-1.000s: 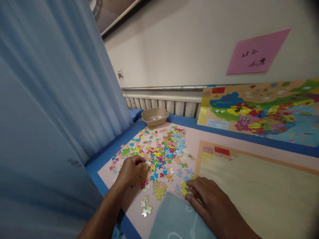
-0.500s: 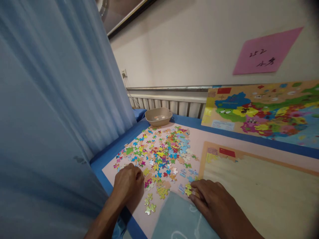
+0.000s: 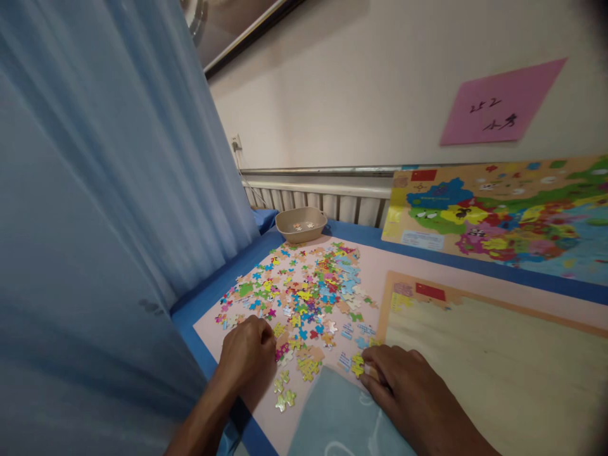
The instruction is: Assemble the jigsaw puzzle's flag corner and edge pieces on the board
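At the near edge of the puzzle tray, my right hand [image 3: 403,386] pinches a yellow jigsaw puzzle piece [image 3: 357,365] between thumb and fingertips. My left hand [image 3: 247,352] is closed over the left of the loose puzzle pieces [image 3: 304,295]; what its curled fingers hold, if anything, is hidden. Joined yellow pieces [image 3: 308,368] lie between the hands, with a few pale yellow pieces [image 3: 284,400] nearer to me. The puzzle tray [image 3: 475,367] has its orange border and a red flag corner filled in at the upper left.
A beige basket [image 3: 301,233] with a few pieces stands at the back. The map picture [image 3: 475,218] leans against the wall and radiator [image 3: 346,204]. A grey-blue cloth [image 3: 339,415] covers the near edge. A blue curtain [image 3: 118,190] hangs at left.
Both hands stay almost in place, the right still on the yellow puzzle piece. The view has shifted very slightly.
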Motion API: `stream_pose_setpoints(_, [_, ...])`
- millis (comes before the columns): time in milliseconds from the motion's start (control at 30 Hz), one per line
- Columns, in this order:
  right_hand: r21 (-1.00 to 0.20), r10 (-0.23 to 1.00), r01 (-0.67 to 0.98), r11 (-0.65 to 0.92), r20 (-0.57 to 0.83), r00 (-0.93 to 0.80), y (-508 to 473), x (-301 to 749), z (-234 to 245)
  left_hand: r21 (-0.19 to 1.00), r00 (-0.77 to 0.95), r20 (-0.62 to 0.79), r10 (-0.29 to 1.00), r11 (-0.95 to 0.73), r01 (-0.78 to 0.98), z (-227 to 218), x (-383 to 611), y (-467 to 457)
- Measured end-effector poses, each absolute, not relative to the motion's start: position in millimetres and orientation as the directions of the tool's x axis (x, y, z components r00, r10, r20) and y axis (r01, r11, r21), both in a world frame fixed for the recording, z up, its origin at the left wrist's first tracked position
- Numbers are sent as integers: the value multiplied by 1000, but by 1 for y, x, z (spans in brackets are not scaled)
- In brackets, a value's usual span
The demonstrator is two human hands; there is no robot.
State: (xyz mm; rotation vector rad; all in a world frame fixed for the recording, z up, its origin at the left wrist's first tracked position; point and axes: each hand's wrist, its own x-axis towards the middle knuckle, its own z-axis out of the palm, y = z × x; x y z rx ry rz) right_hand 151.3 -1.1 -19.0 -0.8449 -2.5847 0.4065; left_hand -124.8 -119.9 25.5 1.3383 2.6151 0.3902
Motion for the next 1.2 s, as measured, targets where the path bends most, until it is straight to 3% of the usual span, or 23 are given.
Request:
stream_pose_setpoints(333, [-388, 604, 484, 784, 299, -739, -2, 151, -15, 323, -576, -21, 817, 550, 770, 28, -120, -111])
stream_pose_setpoints(600, [-384, 597, 475, 792, 321, -735, -2, 152, -14, 412, -601, -51, 797, 565, 715, 28, -121, -107])
stream_pose_setpoints(867, [-400, 617, 495, 771, 275, -738, -4, 150, -13, 636, -608, -86, 789, 513, 576, 24, -127, -107])
stream_pose_setpoints(1000, [-426, 584, 424, 799, 381, -717, -2, 151, -10, 802, -587, -143, 797, 441, 403, 25, -131, -102])
stream_pose_setpoints(1100, [-486, 586, 367, 794, 447, -676, -4, 150, -4, 902, -536, -137, 833, 329, 280, 29, -125, -92])
stream_pose_setpoints(1200, [-609, 653, 335, 719, 427, -625, -8, 150, 5, 958, -472, -108, 875, 218, 186, 33, -107, -78])
